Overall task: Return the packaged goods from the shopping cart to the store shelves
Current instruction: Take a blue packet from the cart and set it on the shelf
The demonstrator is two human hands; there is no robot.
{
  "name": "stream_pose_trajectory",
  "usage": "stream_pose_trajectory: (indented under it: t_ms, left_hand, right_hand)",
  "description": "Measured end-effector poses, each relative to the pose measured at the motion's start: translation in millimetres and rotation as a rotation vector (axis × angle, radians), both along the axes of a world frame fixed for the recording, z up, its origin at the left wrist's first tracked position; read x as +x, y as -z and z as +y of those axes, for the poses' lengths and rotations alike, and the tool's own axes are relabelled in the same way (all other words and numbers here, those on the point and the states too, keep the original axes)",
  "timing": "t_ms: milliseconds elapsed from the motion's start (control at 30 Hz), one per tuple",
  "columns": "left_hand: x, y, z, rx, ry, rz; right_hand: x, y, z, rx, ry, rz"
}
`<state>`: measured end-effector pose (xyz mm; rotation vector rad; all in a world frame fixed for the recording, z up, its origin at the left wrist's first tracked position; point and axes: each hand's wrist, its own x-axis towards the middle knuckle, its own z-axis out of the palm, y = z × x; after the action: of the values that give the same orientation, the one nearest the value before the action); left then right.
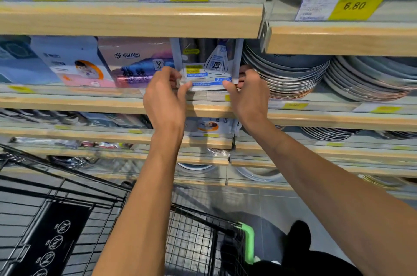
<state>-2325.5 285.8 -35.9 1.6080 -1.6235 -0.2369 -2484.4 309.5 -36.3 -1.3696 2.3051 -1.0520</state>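
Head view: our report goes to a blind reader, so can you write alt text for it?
Both hands, left and right, grip the lower corners of a blue-and-white packet, holding it upright on a wooden store shelf between a purple packet and stacked plates. A black wire shopping cart stands below.

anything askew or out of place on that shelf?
Nothing stands out. The white bag pack stands upright between the purple pack and stacked plates, gripped by the left hand and right hand.
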Motion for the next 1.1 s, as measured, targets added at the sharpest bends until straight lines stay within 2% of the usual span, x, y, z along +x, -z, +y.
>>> stream_pose_trajectory:
  t_ms: [67, 267, 333, 467, 567, 633, 767, 1000, 1100]
  left_hand:
    - [-1.0, -3.1, -6.4, 0.056, -0.013, 0.056]
    - [-3.5, -18.6, -19.0, 0.245, -0.055, -0.169]
    - [2.5, -16.6, -14.3, 0.237, -0.04, -0.167]
    - [-0.3, -10.4, 4.0, 0.001, -0.041, 0.149]
    - [-12.7, -5.4, 8.4, -0.037, -0.063, 0.352]
    - [-20.9, -3.9, 11.1, -0.038, -0.08, 0.403]
    - [-30.1, -5.1, 11.1, -0.036, -0.087, 0.352]
    - [-23.2, -25.6, -8.7, 0.109, -0.044, -0.054]
    - [-10.8, -26.7, 9.7, 0.069, -0.051, -0.02]
  right_hand:
    - [0.7, -1.6, -2.7, 0.01, 0.03, -0.03]
    - [0.0, 5.3, -8.3, 0.018, 0.071, -0.083]
    - [-2.0, 8.4, -3.2, 0.035, 0.024, -0.061]
    - [0.7, 6.8, 6.5, -0.078, -0.046, 0.017]
    - [5.6, -1.1, 4.9, -0.147, -0.058, -0.003]
    - [6.0, -3.3, 4.8, -0.171, -0.062, -0.028]
    - [3.0, 2.9, 9.4, -0.195, -0.024, -0.003]
    - [11.2, 3.9, 11.2, -0.175, 0.079, 0.017]
    - [17.6, 3.1, 21.8, -0.267, 0.045, -0.063]
